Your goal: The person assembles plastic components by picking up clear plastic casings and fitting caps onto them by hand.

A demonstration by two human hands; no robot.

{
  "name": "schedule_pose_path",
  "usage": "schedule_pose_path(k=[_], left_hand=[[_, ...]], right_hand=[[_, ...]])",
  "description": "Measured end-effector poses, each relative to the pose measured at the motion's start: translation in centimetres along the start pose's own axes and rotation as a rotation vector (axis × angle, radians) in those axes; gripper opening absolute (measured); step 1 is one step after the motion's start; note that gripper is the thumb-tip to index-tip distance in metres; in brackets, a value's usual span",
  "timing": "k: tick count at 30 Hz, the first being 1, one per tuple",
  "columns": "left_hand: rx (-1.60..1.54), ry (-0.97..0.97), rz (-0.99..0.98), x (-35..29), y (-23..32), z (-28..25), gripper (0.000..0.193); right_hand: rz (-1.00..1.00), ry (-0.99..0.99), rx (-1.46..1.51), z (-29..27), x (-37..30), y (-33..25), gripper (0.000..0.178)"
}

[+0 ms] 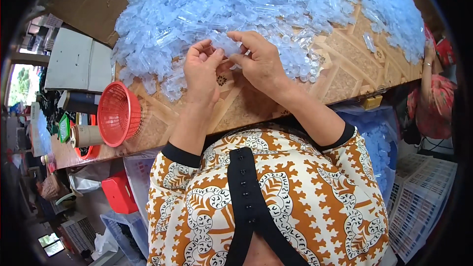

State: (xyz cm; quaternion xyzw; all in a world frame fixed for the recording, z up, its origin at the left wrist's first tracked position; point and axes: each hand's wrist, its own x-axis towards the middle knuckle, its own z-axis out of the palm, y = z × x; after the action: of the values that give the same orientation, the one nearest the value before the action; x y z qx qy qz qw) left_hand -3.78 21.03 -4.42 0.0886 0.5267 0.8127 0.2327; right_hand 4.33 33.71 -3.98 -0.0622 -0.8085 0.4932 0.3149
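Note:
A big heap of small clear bluish plastic tubes and caps (236, 5) covers the far part of a patterned wooden table (345, 74). My left hand (201, 69) and my right hand (258, 59) meet at the near edge of the heap. Both pinch a small clear plastic piece (227, 49) between their fingertips, thumbs and forefingers closed on it. My forearms come up over the table's front edge from my orange-and-white patterned blouse.
A red mesh basket (118, 113) lies on its side at the left table edge, beside a roll of tape (86, 135). Another person's arm (428, 74) rests at the right. A bag of blue pieces (379, 143), white crates (423, 192) and a red stool (119, 194) stand below.

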Motion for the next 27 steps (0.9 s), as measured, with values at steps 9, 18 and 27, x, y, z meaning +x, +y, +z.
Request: schedule_pose_path(k=[9, 18, 27], left_hand=[[0.785, -0.158, 0.413, -3.7, 0.2, -1.0, 0.069], [0.644, -0.180, 0.299, -6.0, 0.1, -4.5, 0.072], [0.104, -0.035, 0.119, -4.7, -0.7, -6.4, 0.071]], right_hand=[[0.142, -0.089, 0.249, 0.3, -1.0, 1.7, 0.039], [0.085, -0.308, -0.002, -1.1, -1.2, -1.0, 0.028], [-0.140, -0.313, -0.574, -0.1, 1.2, 0.4, 0.018]])
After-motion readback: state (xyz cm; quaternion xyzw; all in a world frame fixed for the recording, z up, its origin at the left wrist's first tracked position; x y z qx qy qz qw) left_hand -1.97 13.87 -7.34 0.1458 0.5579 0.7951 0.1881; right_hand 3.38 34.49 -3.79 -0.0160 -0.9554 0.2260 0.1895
